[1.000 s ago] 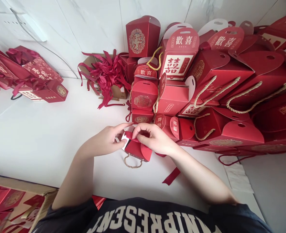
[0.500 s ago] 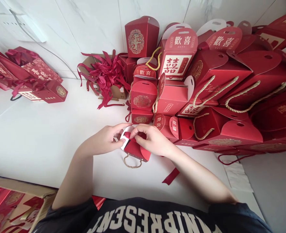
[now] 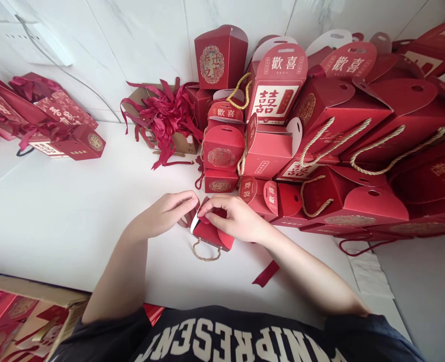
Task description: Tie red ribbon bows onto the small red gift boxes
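Note:
A small red gift box point(image 3: 210, 232) with a twisted gold cord handle point(image 3: 206, 257) sits on the white table between my hands. My right hand point(image 3: 234, 217) is bent over its top, thumb and fingers closed on a dark red ribbon point(image 3: 208, 215) by the raised flap. To the left, my left hand point(image 3: 171, 213) has thumb and index finger pressed together beside the flap. Whatever is in that pinch is hidden. Part of the box top lies under my right fingers. A loose ribbon tail point(image 3: 266, 274) rests on the table below my right forearm.
Stacked red gift boxes point(image 3: 271, 146) fill the back and right. A carton point(image 3: 184, 143) heaped with dark red ribbons point(image 3: 165, 115) stands behind my hands. Ribboned boxes point(image 3: 88, 142) lie at the far left. An open carton point(image 3: 75, 306) holding red boxes is at the lower left.
My left fingers have moved off the flap's white inner side and closed into a pinch, slightly higher. The flap has tipped and shows less white. My right hand has shifted slightly left.

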`<act>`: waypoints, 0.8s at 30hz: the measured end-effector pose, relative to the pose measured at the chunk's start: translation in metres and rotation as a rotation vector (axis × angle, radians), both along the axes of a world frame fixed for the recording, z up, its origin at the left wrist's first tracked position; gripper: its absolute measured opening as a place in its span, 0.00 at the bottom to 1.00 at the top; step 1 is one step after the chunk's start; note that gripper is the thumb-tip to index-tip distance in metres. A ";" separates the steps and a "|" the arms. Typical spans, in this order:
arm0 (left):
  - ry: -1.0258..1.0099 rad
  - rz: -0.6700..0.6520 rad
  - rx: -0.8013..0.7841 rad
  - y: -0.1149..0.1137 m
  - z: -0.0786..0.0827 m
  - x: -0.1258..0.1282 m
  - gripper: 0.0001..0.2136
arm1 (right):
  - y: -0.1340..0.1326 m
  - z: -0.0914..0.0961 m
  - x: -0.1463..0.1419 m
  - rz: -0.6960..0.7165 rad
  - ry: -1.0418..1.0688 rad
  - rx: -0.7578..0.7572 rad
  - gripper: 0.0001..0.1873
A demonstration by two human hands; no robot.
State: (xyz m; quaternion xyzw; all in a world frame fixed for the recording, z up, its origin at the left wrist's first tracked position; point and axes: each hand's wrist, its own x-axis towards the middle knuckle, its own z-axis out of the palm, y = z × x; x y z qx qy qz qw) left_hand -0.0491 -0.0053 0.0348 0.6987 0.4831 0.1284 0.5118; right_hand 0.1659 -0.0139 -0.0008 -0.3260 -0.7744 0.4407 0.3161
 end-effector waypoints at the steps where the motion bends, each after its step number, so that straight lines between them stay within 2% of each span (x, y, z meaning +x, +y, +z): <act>1: 0.002 -0.005 -0.013 0.000 -0.001 0.001 0.17 | 0.000 0.000 0.000 0.002 -0.004 0.007 0.10; 6: 0.031 -0.029 -0.014 0.000 -0.003 0.006 0.16 | 0.000 0.000 0.001 0.028 -0.018 0.034 0.05; 13: 0.110 -0.160 0.060 -0.003 0.004 0.006 0.08 | 0.003 0.001 0.001 0.018 -0.008 0.015 0.09; 19: 0.065 -0.111 0.015 -0.001 -0.001 0.000 0.08 | 0.002 -0.002 -0.001 -0.052 0.034 -0.036 0.10; 24: 0.024 -0.128 -0.061 0.002 -0.005 -0.004 0.07 | 0.001 -0.005 -0.004 -0.131 0.092 -0.089 0.09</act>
